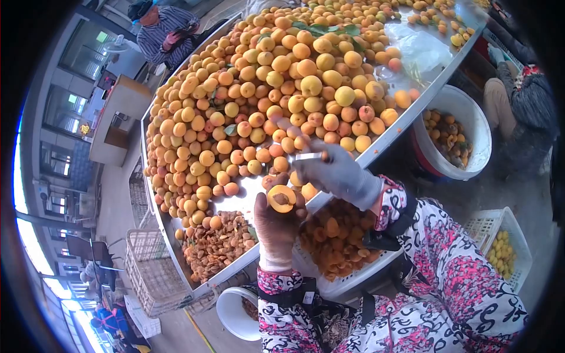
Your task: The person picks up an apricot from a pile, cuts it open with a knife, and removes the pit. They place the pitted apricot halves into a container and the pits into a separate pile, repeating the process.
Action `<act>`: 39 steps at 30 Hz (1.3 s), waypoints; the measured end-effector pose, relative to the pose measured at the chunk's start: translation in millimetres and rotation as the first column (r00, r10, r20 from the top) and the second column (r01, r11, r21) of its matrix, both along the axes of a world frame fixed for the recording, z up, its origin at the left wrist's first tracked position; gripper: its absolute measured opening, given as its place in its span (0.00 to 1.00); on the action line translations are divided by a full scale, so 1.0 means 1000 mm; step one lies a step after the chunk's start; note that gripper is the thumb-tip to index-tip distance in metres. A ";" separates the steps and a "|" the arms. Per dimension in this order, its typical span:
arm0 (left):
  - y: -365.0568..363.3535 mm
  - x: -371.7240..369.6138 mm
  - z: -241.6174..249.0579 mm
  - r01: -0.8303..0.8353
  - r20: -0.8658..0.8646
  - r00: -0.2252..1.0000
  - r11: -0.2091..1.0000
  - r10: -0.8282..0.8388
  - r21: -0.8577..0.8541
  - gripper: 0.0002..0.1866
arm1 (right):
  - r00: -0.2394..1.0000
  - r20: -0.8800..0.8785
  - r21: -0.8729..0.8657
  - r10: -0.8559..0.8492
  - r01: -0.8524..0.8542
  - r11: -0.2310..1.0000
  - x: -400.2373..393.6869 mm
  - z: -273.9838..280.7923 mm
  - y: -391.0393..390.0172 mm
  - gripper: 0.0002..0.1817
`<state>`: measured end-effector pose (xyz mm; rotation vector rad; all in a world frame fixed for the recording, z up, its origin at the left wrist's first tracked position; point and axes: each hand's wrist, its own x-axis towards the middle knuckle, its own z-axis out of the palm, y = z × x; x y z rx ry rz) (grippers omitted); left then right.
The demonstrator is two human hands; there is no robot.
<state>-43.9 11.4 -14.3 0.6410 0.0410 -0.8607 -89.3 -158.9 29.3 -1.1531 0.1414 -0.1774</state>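
Orange apricot half (281, 199) pinched in grip of left hand (276, 228), near surface (382, 139) edge. Right hand (341, 176) closed round metal tool (309, 156), blurred. Risk: juice-slick fruit slips, tool nicks fingers.

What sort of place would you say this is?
Probably a fruit-processing workshop: a metal-edged table heaped with apricots, a crate of halved apricots, and gloved hands holding a cut half.
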 end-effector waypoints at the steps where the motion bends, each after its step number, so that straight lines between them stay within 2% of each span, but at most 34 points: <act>1: -0.008 -0.008 0.009 -0.052 0.015 0.999 0.989 0.050 0.138 0.31 | 0.999 -0.038 0.102 -0.004 0.008 0.995 -0.003 0.008 -0.004 0.13; 2: -0.011 -0.010 0.009 -0.042 0.008 0.999 0.989 0.041 0.138 0.31 | 0.997 -0.076 0.202 -0.005 0.020 0.979 -0.003 0.012 -0.008 0.10; 3: -0.013 -0.013 0.007 -0.005 -0.018 1.000 0.983 0.009 0.182 0.30 | 0.999 0.040 0.329 -0.015 0.001 0.944 0.001 0.011 -0.009 0.15; 4: -0.015 -0.015 0.004 0.032 -0.047 0.999 0.974 -0.022 0.224 0.29 | 0.999 0.007 0.354 -0.051 0.045 0.934 0.000 0.011 -0.008 0.16; 5: -0.016 -0.018 -0.001 0.067 -0.056 0.997 0.987 -0.059 0.147 0.25 | 0.997 0.038 0.384 -0.067 0.047 0.922 0.000 0.013 -0.008 0.16; 6: -0.019 -0.020 -0.002 0.074 -0.066 0.996 0.986 -0.065 0.148 0.25 | 0.994 0.068 0.415 -0.085 0.049 0.908 0.000 0.015 -0.008 0.16; 10: -0.033 -0.032 -0.001 0.043 -0.099 0.995 0.972 -0.020 0.230 0.21 | 0.981 0.060 0.379 -0.185 0.149 0.913 0.000 0.019 0.000 0.15; 13: -0.038 -0.036 0.004 0.051 -0.104 0.994 0.978 -0.030 0.201 0.21 | 0.978 0.134 0.288 -0.158 0.114 0.951 -0.004 0.020 0.005 0.11; 14: -0.040 -0.036 0.006 0.044 -0.109 0.994 0.982 -0.025 0.184 0.20 | 0.978 0.135 0.289 -0.157 0.113 0.951 -0.005 0.020 0.006 0.11; 16: -0.042 -0.037 0.006 0.037 -0.114 0.993 0.985 -0.018 0.167 0.20 | 0.973 0.145 0.180 -0.177 0.150 0.972 -0.009 0.019 0.008 0.12; 18: -0.044 -0.038 0.003 -0.040 -0.136 0.987 0.960 0.081 0.279 0.18 | 0.969 0.153 0.185 -0.194 0.164 0.969 -0.009 0.018 0.009 0.12; 20: -0.046 -0.042 0.005 -0.056 -0.128 0.987 0.960 0.095 0.275 0.18 | 0.965 0.159 0.191 -0.211 0.179 0.965 -0.007 0.013 0.011 0.12; 22: -0.049 -0.045 0.015 -0.074 -0.120 0.987 0.960 0.110 0.271 0.18 | 0.957 0.084 0.325 -0.277 0.237 0.915 -0.001 0.008 0.007 0.11; 23: -0.051 -0.045 0.023 -0.061 -0.178 0.977 0.958 0.114 0.279 0.18 | 0.979 0.058 0.463 -0.197 0.149 0.874 0.002 0.006 0.003 0.18; 25: -0.049 -0.043 0.022 -0.052 -0.234 0.964 0.957 0.122 0.285 0.19 | 0.981 0.056 0.500 -0.184 0.132 0.856 0.005 0.004 -0.003 0.20; 27: -0.040 -0.037 0.010 0.122 -0.233 0.963 0.990 -0.136 -0.077 0.21 | 0.984 0.035 0.573 -0.173 0.122 0.810 0.007 0.004 -0.004 0.23; 30: -0.041 -0.039 0.011 0.088 -0.307 0.944 0.988 -0.123 -0.125 0.22 | 0.984 0.106 0.598 -0.141 0.050 0.800 0.010 0.001 -0.007 0.23; 34: -0.041 -0.039 0.009 0.056 -0.292 0.953 0.995 -0.079 -0.086 0.22 | 0.989 0.121 0.680 -0.088 -0.018 0.733 0.009 0.004 -0.009 0.24; 36: -0.039 -0.033 0.003 0.138 -0.098 0.985 0.989 -0.143 -0.053 0.21 | 0.977 0.147 0.490 -0.156 0.065 0.869 0.005 0.008 -0.012 0.24; 37: -0.042 -0.033 0.015 0.056 -0.038 0.998 0.991 -0.052 0.124 0.20 | 0.969 0.142 0.330 -0.204 0.148 0.932 0.000 0.018 -0.012 0.23; 38: -0.043 -0.031 0.016 0.045 -0.032 0.999 0.992 -0.042 0.121 0.20 | 0.969 0.078 0.139 -0.234 0.221 0.965 -0.005 0.029 -0.013 0.19; 39: -0.045 -0.029 0.016 -0.061 -0.015 0.998 0.973 0.066 0.225 0.19 | 0.933 0.241 -0.133 -0.267 0.305 0.943 0.001 0.013 -0.011 0.16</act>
